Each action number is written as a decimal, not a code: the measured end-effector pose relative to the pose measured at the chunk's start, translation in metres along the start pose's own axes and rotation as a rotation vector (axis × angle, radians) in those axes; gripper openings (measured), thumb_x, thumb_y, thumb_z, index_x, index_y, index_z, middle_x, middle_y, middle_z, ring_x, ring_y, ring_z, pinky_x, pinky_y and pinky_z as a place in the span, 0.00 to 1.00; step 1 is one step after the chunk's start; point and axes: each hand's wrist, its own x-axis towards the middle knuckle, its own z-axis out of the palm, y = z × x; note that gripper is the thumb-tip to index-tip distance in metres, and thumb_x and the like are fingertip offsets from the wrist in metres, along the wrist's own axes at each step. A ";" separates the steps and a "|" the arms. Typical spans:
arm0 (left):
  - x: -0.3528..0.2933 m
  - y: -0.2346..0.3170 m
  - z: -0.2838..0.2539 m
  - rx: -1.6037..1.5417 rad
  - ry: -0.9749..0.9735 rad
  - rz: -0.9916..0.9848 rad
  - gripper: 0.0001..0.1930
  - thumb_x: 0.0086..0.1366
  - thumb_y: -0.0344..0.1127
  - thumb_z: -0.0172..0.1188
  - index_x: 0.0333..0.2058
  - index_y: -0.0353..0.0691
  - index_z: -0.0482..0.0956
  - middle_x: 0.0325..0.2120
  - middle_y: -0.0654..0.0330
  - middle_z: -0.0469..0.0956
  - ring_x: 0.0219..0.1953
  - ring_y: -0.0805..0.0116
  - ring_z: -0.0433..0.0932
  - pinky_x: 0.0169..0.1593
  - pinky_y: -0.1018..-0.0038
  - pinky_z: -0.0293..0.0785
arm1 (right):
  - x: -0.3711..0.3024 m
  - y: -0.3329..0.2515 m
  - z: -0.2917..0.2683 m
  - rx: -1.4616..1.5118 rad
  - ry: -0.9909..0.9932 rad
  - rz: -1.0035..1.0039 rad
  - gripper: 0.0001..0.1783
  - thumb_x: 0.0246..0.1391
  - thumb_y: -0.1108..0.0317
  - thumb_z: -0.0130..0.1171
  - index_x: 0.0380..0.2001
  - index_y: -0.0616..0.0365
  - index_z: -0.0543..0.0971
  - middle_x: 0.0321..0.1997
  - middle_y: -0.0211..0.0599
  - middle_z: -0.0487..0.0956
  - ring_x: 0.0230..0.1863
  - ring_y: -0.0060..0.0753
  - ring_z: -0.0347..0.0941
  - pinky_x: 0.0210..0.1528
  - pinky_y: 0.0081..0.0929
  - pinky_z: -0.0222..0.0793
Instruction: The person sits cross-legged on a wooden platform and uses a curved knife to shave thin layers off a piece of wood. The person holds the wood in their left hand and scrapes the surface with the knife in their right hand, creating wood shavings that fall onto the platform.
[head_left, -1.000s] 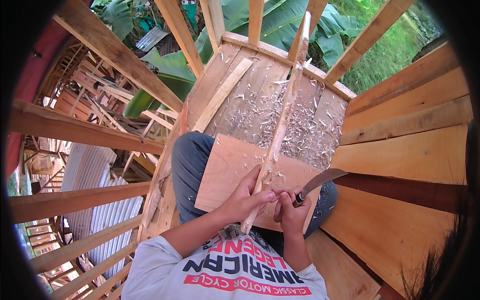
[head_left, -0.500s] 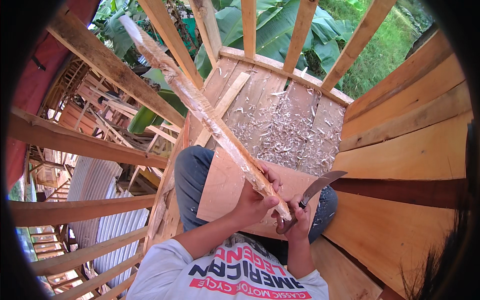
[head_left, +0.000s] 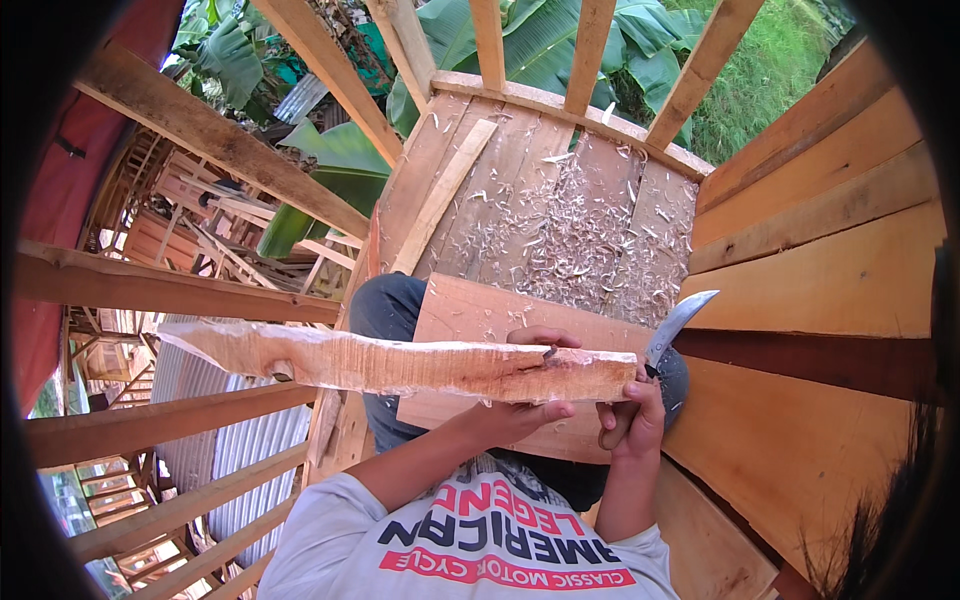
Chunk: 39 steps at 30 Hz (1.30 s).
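A long, rough strip of pale wood (head_left: 420, 368) lies nearly level across my lap, its broad face toward me and its far end reaching well to the left. My left hand (head_left: 500, 421) grips it right of its middle, thumb below and fingertips over the upper edge. In my right hand (head_left: 640, 418) is a knife with a curved blade (head_left: 676, 326), which points up and to the right, clear of the wood. The fingers of that hand are close against the strip's right end. Beneath the strip, a flat wooden board (head_left: 470, 312) rests across my legs.
Curled shavings (head_left: 570, 235) cover much of the plank floor ahead. A loose batten (head_left: 445, 195) lies there on the left. Upright slats (head_left: 590, 55) fence the far side, rails (head_left: 170, 290) the left, and a plank wall (head_left: 820, 280) stands close on the right.
The wood strip has swung from a steep upward-left slant to nearly level and rolled to show its broad face. My right hand has moved right, the knife blade now pointing more upward.
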 end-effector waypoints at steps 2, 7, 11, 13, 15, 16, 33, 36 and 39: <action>-0.008 0.002 0.003 0.021 0.019 -0.054 0.37 0.56 0.38 0.67 0.58 0.36 0.55 0.51 0.52 0.65 0.55 0.63 0.66 0.56 0.70 0.66 | -0.003 -0.008 0.006 -0.088 0.002 -0.062 0.14 0.42 0.74 0.57 0.27 0.51 0.61 0.23 0.36 0.73 0.15 0.26 0.70 0.11 0.18 0.67; -0.026 0.008 0.006 0.257 -0.052 -0.374 0.36 0.58 0.44 0.64 0.58 0.33 0.58 0.51 0.49 0.66 0.54 0.58 0.68 0.56 0.68 0.65 | -0.005 -0.013 0.008 -0.164 -0.053 -0.100 0.16 0.40 0.73 0.59 0.27 0.51 0.60 0.21 0.34 0.72 0.13 0.25 0.69 0.11 0.18 0.68; -0.021 0.043 0.007 0.415 -0.366 -0.719 0.32 0.56 0.42 0.66 0.54 0.32 0.64 0.49 0.51 0.68 0.54 0.64 0.67 0.58 0.69 0.63 | -0.001 -0.011 -0.002 -0.212 0.015 -0.114 0.17 0.40 0.72 0.60 0.27 0.51 0.60 0.20 0.27 0.66 0.13 0.23 0.68 0.12 0.19 0.69; -0.032 0.054 0.012 0.386 -0.398 -0.609 0.26 0.57 0.42 0.65 0.49 0.34 0.68 0.45 0.51 0.71 0.48 0.60 0.71 0.53 0.67 0.66 | 0.000 -0.012 -0.005 -0.250 0.033 -0.113 0.17 0.39 0.73 0.60 0.27 0.50 0.60 0.21 0.25 0.64 0.13 0.21 0.67 0.12 0.19 0.69; -0.032 0.077 0.009 0.389 -0.530 -0.534 0.24 0.57 0.43 0.64 0.47 0.36 0.68 0.41 0.49 0.72 0.44 0.56 0.73 0.49 0.66 0.69 | 0.001 -0.012 -0.006 -0.280 0.033 -0.115 0.18 0.39 0.73 0.60 0.27 0.50 0.60 0.22 0.24 0.62 0.13 0.20 0.66 0.12 0.19 0.69; -0.027 0.092 0.007 0.363 -0.522 -0.494 0.22 0.56 0.42 0.65 0.44 0.37 0.69 0.40 0.51 0.71 0.41 0.54 0.74 0.48 0.64 0.68 | 0.003 -0.012 -0.007 -0.295 0.026 -0.116 0.18 0.38 0.73 0.60 0.27 0.50 0.60 0.22 0.24 0.62 0.13 0.20 0.65 0.12 0.20 0.69; 0.006 0.093 -0.097 0.999 -0.614 -0.514 0.22 0.47 0.41 0.70 0.38 0.35 0.75 0.31 0.50 0.74 0.39 0.48 0.72 0.44 0.63 0.67 | 0.015 -0.047 -0.027 -0.254 -0.005 -0.300 0.14 0.45 0.70 0.57 0.27 0.49 0.60 0.22 0.28 0.70 0.18 0.19 0.69 0.11 0.15 0.66; 0.009 0.094 -0.092 0.900 -0.683 -0.550 0.19 0.51 0.39 0.68 0.38 0.35 0.74 0.29 0.49 0.72 0.37 0.48 0.71 0.41 0.63 0.67 | 0.018 -0.045 -0.025 -0.370 0.135 -0.396 0.12 0.51 0.72 0.56 0.28 0.50 0.62 0.28 0.33 0.74 0.24 0.21 0.73 0.13 0.13 0.66; 0.005 0.087 -0.089 0.813 -0.602 -0.421 0.16 0.57 0.39 0.63 0.38 0.34 0.72 0.28 0.50 0.73 0.33 0.54 0.74 0.38 0.67 0.69 | 0.019 -0.042 -0.028 -0.621 0.289 -0.556 0.11 0.56 0.68 0.56 0.27 0.54 0.64 0.42 0.48 0.78 0.29 0.23 0.77 0.15 0.10 0.66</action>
